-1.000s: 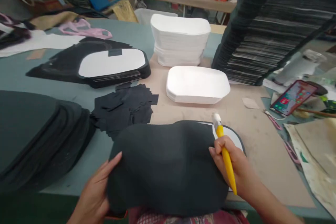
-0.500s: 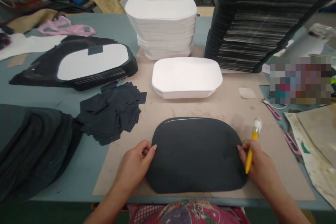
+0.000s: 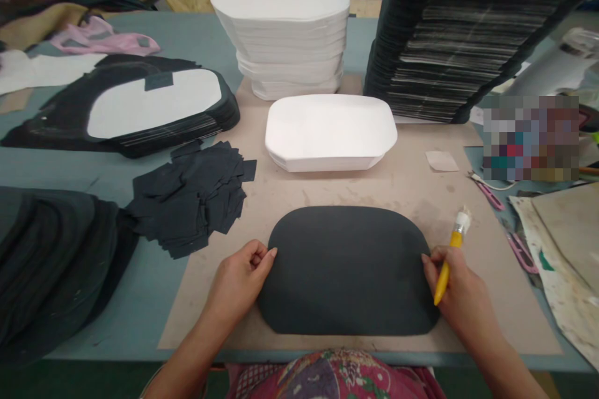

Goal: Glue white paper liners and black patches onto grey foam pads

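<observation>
Head view: on the smooth blue-green worktop [image 3: 135,302], a flat tan board [image 3: 346,188] bears a low stack of white, cut-cornered sheets [image 3: 330,131]. Both forearms come in over the worktop's near edge. The left hand [image 3: 241,277] pinches the left side of a matte black rounded panel [image 3: 346,268], thumb uppermost; the right hand [image 3: 461,290], thumb at the panel's right side, clasps a yellow-handled, white-bristled brush [image 3: 455,240]. The panel lies flat on the board by the near edge, evenly dark, its far corners broadly curved.
</observation>
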### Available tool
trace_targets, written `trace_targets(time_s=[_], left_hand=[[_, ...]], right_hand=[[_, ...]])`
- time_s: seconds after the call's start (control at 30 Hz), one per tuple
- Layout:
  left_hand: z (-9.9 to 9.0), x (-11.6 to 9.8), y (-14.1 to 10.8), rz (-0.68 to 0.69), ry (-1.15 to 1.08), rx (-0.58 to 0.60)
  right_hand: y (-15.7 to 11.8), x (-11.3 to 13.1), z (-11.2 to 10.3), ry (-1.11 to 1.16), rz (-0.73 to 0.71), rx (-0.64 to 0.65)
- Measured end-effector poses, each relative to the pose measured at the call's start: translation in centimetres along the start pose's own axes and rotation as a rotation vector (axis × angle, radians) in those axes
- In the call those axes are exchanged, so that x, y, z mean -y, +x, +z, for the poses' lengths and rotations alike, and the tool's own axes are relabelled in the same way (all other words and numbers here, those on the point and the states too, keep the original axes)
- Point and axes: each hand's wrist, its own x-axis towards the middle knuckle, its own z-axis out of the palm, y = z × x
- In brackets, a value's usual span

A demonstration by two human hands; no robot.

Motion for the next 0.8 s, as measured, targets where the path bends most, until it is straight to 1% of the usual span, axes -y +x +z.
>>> trace_targets(time_s=[0.17, 0.47, 0.57, 0.63, 0.7, 0.73, 0.8], left_hand=[[0.1, 0.3, 0.0, 0.012, -0.007, -0.005], [0.1, 0.1, 0.0, 0.028, 0.024, -0.023], [-0.2, 0.0, -0.1, 0.035, 0.022, -0.038], [-0.5, 0.0, -0.5, 0.034, -0.041, -0.102], [-0.8, -0.2, -1.0, 0.014, -0.193, -0.143], [-0.9, -0.4, -1.3, -0.004, -0.285, -0.133], [-1.0, -0.7, -2.0, -0.044, -0.427, -0.075]], right_hand=[[0.0, 0.2, -0.1, -0.048, 0.014, -0.01], [-0.1, 0.2, 0.1, -0.012, 0.095, -0.002], [-0.1, 0.5, -0.3, -0.02, 0.127, -0.014], [-0.2, 0.9, -0.7, 0.015, 0.18, -0.052], [-0.5, 1.4, -1.2, 0.119, 0.228, -0.081], [-0.7, 1.7, -1.3, 0.188, 0.244, -0.078], [-1.0, 2.3, -1.3, 0.317, 0.255, -0.041]])
